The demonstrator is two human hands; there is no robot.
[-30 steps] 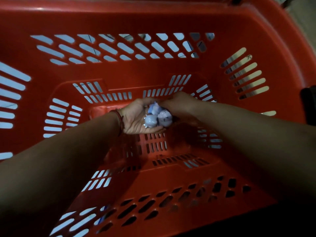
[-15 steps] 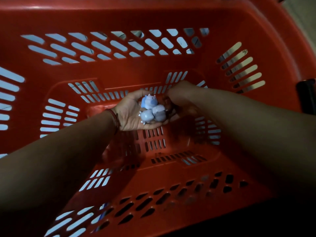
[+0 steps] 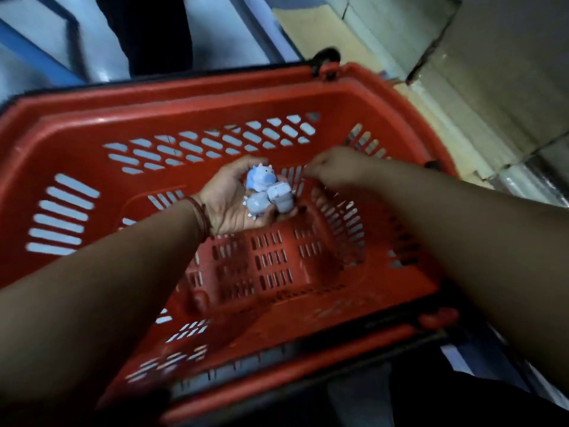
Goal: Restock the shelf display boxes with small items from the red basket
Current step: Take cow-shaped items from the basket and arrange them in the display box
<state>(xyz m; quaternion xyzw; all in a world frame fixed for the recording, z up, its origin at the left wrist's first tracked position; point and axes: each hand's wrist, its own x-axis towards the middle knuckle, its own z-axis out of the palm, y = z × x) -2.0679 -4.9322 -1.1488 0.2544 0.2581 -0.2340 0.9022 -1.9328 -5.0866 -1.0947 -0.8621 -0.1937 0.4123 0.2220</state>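
- Red plastic basket with slotted walls sits right below me. Its floor looks bare where I can see it.
- My left hand is cupped, palm up, over the middle of the basket. It holds three small blue and white toy animals in a little pile.
- My right hand hangs just right of the toys with its fingers curled. It is too blurry, so I cannot tell if it holds anything.
- I think the picking-up part is about done. Putting the toys in the shelf display boxes is left, and I cannot see those.
- Brown cardboard boxes stand far right.
- Tall basket walls are around my hands, so I must lift over them.
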